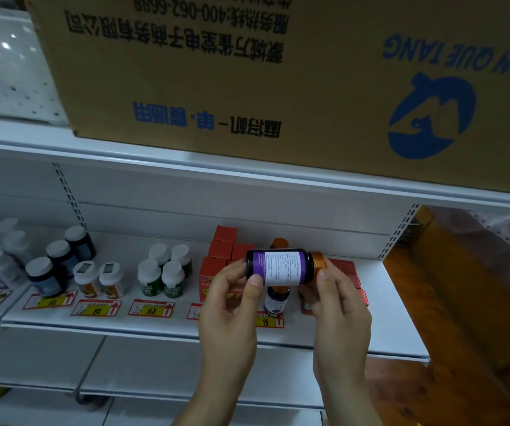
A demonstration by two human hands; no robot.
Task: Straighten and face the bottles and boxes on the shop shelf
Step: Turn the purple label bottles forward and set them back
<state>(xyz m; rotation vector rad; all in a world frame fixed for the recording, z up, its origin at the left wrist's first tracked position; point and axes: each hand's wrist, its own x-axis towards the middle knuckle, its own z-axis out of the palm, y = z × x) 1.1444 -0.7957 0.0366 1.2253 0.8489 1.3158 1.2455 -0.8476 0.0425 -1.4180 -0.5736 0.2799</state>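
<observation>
The left hand (232, 298) and right hand (338, 298) are pinching a dark bottle (284, 267) lying sideways, its orange lid pointing right, above the white shelf (395, 318)

This is a shop: white metal shelving (395, 305) with slotted uprights carries small groups of supplement bottles (161, 275) and red boxes (217, 259), each group behind a red-and-yellow price tag (150, 309) along the front edge. A printed shipping carton (247, 72) sits on the shelf above.
</observation>
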